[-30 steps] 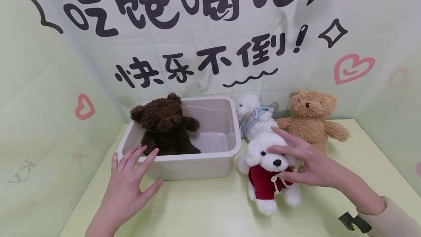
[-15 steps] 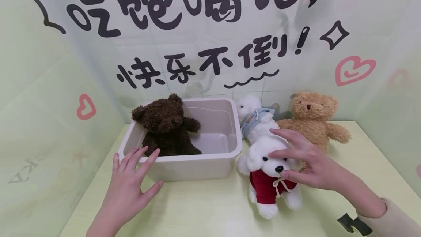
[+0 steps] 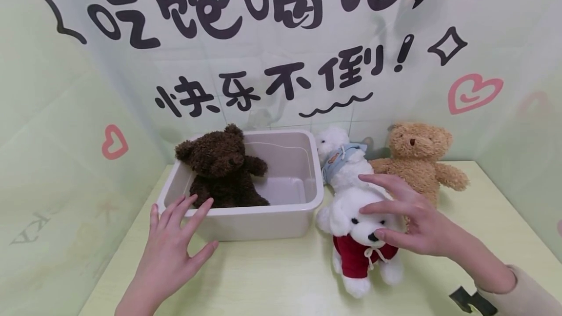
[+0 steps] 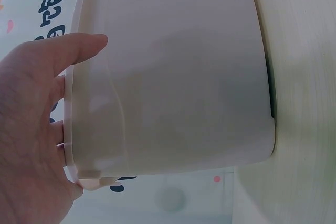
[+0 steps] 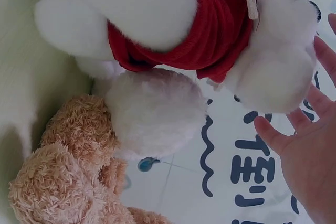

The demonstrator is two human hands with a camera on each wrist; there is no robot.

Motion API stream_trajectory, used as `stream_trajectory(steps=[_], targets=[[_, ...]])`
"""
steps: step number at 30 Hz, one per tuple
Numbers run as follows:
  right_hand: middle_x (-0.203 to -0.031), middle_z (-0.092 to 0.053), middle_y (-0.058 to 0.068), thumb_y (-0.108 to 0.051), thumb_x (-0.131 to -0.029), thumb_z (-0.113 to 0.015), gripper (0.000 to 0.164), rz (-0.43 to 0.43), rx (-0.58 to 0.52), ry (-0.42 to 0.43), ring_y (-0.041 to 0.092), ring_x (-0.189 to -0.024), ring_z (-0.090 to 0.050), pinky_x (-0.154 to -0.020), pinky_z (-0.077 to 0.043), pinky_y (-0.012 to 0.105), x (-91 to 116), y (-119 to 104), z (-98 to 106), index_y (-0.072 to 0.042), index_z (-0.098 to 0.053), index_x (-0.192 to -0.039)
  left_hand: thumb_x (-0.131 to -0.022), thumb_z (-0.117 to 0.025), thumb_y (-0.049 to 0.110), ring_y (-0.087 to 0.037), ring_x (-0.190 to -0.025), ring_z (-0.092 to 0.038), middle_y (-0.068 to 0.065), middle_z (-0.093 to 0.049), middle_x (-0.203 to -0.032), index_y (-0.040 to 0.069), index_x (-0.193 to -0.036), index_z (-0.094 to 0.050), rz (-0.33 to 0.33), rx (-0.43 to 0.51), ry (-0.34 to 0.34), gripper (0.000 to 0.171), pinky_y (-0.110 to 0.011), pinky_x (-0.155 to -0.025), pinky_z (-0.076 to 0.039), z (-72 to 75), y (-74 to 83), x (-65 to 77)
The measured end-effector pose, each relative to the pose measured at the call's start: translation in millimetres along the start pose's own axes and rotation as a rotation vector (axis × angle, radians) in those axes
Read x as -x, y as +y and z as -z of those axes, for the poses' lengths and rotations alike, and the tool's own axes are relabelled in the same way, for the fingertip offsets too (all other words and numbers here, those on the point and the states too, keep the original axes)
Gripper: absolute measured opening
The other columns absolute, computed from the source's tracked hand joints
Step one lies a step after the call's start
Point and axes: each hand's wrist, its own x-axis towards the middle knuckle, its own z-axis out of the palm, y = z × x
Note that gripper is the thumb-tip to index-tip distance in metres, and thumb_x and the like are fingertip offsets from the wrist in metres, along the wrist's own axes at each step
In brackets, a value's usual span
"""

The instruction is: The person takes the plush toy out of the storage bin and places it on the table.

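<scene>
A white plush dog (image 3: 352,233) in a red top stands at the front right in the head view. Over its head my right hand (image 3: 423,226) is spread, thumb beside the black nose; in the right wrist view the fingertips are close around its head. My left hand (image 3: 169,250) is at the near left rim of a pale plastic bin (image 3: 263,223), its fingers reaching over the rim. Its thumb (image 4: 89,45) lies in front of the outer wall in the left wrist view. Inside the bin sits a dark brown teddy bear (image 3: 215,155), leaning left.
Behind the dog, right of the bin, leans another white plush toy (image 3: 353,174) in a blue top. A tan teddy bear (image 3: 417,140) stands at the back right against a printed curtain (image 3: 263,38). Pale table surface (image 3: 263,282) stretches in front of the bin.
The white dog has come slightly forward and its head tips lower. My right hand has shifted a little down with it. My left hand keeps its place at the bin rim.
</scene>
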Motion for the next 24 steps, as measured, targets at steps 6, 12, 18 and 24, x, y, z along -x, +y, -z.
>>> stream_trajectory(steps=[6,12,18,24], targets=[[-0.134,-0.045,0.025,-0.02,-0.082,-0.07,0.025,0.023,-0.018,0.002,0.039,-0.124,-0.039,-0.105,-0.026,0.032,-5.7,-7.5,-0.4,-0.016,-0.07,-0.107,-0.069,-0.075,0.038,-0.039,-0.13,-0.032,-0.018,-0.041,-0.139,0.028,-0.145,-0.039,0.009,0.0,-0.015,0.085,-0.067,-0.105,-0.004,0.5,-0.2,0.4],[-0.133,-0.046,0.025,-0.018,-0.081,-0.071,0.025,0.045,-0.049,-0.009,0.037,-0.123,-0.04,-0.104,-0.027,0.033,-8.8,-12.0,-0.7,-0.016,-0.069,-0.106,-0.07,-0.075,0.039,-0.039,-0.13,-0.032,-0.018,-0.041,-0.14,0.027,-0.145,-0.039,0.006,0.001,-0.012,0.085,-0.067,-0.105,-0.003,0.2,-0.3,0.2],[-0.13,-0.049,0.026,-0.016,-0.08,-0.071,0.026,0.069,-0.091,-0.011,0.038,-0.122,-0.041,-0.104,-0.028,0.034,-9.3,-13.2,-1.4,-0.015,-0.07,-0.107,-0.069,-0.075,0.039,-0.039,-0.13,-0.032,-0.018,-0.041,-0.139,0.028,-0.145,-0.039,0.007,-0.004,-0.011,0.085,-0.068,-0.104,-0.005,0.1,0.3,0.3],[-0.129,-0.049,0.025,-0.017,-0.079,-0.072,0.027,0.082,-0.134,-0.01,0.038,-0.122,-0.04,-0.103,-0.027,0.035,-8.4,-14.2,-2.7,-0.015,-0.07,-0.106,-0.069,-0.075,0.039,-0.039,-0.13,-0.032,-0.018,-0.042,-0.139,0.027,-0.145,-0.04,0.007,-0.003,-0.01,0.085,-0.068,-0.104,-0.005,-0.3,0.6,0.4]])
